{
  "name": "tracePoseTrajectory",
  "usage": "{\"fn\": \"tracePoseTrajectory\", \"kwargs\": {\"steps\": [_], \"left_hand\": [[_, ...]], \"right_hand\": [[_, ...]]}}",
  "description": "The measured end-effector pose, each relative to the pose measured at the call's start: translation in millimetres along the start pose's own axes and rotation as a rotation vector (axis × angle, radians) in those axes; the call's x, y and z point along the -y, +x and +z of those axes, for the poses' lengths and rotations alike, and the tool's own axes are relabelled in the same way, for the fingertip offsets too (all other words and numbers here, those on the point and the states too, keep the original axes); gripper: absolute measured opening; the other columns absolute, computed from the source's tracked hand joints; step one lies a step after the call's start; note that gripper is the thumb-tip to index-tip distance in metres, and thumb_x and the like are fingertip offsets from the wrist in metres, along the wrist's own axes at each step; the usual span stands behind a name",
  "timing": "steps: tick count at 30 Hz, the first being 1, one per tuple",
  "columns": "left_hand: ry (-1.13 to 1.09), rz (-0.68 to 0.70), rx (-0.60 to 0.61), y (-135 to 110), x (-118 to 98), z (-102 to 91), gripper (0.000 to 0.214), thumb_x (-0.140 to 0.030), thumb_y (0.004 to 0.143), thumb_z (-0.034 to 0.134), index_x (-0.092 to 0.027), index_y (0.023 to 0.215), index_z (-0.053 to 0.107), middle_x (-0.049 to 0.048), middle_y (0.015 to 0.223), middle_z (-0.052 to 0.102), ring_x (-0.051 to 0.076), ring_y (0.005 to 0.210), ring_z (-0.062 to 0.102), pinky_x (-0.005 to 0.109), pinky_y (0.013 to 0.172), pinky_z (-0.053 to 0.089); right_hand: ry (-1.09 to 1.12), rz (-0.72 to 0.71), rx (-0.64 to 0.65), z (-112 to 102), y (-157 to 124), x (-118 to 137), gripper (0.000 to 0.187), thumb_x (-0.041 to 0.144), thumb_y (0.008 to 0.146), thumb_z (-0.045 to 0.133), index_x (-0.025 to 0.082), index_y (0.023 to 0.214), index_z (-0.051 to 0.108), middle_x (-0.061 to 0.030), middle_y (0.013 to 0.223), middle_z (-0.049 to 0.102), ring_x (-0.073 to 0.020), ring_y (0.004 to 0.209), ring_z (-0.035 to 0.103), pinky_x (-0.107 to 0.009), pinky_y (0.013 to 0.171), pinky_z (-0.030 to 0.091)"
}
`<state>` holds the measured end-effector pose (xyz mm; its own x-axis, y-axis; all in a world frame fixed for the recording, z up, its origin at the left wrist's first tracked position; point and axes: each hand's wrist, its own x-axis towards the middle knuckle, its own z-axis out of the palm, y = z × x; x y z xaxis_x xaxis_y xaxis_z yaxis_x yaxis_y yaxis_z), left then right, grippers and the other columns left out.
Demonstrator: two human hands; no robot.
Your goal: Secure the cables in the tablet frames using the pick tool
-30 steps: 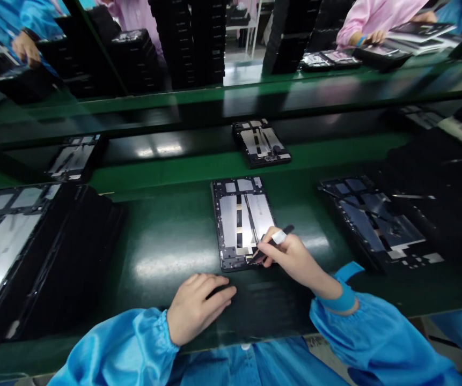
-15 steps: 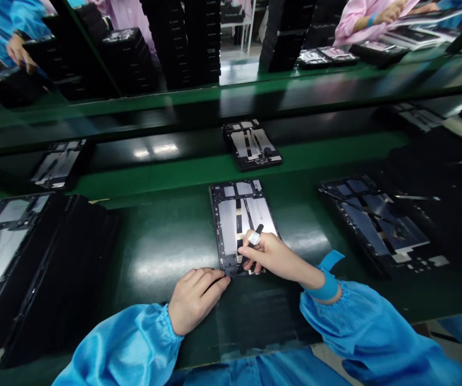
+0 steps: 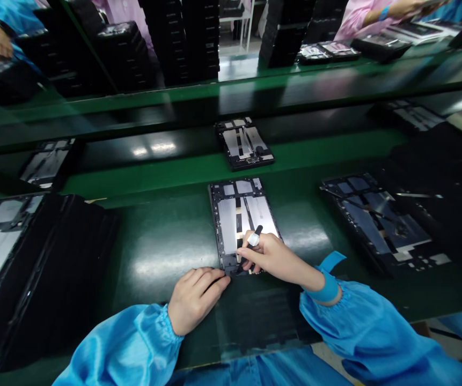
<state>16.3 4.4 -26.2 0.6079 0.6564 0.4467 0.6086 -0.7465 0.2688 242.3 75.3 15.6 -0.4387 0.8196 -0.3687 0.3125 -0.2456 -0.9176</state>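
Green bench: open tablet chassis, silver plates.

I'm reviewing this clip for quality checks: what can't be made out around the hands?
Head view:
- Tip of the black tool: hidden by fingers of the right hand.
- Whether the left hand touches the open tablet: too dark to tell.
- Tablet's small parts: too small, blurred.
- Tray stack at left: cut by the edge.

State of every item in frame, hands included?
centre tablet: back open, flat on bench.
black stylus: gripped, tip at centre tablet's near edge.
right hand: closed on black stylus.
left hand: flat on bench, fingertips at tablet corner.
belt tablet: back open, untouched.
right tablet: back open, untouched.
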Motion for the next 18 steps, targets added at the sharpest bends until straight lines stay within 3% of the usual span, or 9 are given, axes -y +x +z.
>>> {"fn": "tracePoseTrajectory", "kwargs": {"steps": [12,18], "left_hand": [[0.043,0.013,0.006,-1,-1,-0.2,0.021,-0.015,0.097,0.052,-0.015,0.114,0.062,0.0070,0.107,0.068,0.017,0.096,0.060,0.029,0.079,0.048],[0.184,0.088,0.083,4,-4,-10.2,0.035,-0.010,0.101,0.035,-0.015,0.126,0.059,0.0082,0.110,0.067,0.020,0.095,0.059,0.031,0.074,0.046]], "right_hand": [[0.000,-0.005,-0.022,1,-3,1,0.025,0.040,0.085,0.066,0.020,0.075,0.055,-0.0004,0.060,0.066,-0.0226,0.066,0.074,-0.027,0.050,0.058],[-0.007,-0.015,-0.025,2,-1,1,0.023,0.039,0.087,0.064,0.020,0.076,0.055,0.0002,0.060,0.065,-0.0223,0.066,0.074,-0.027,0.051,0.058]]}}
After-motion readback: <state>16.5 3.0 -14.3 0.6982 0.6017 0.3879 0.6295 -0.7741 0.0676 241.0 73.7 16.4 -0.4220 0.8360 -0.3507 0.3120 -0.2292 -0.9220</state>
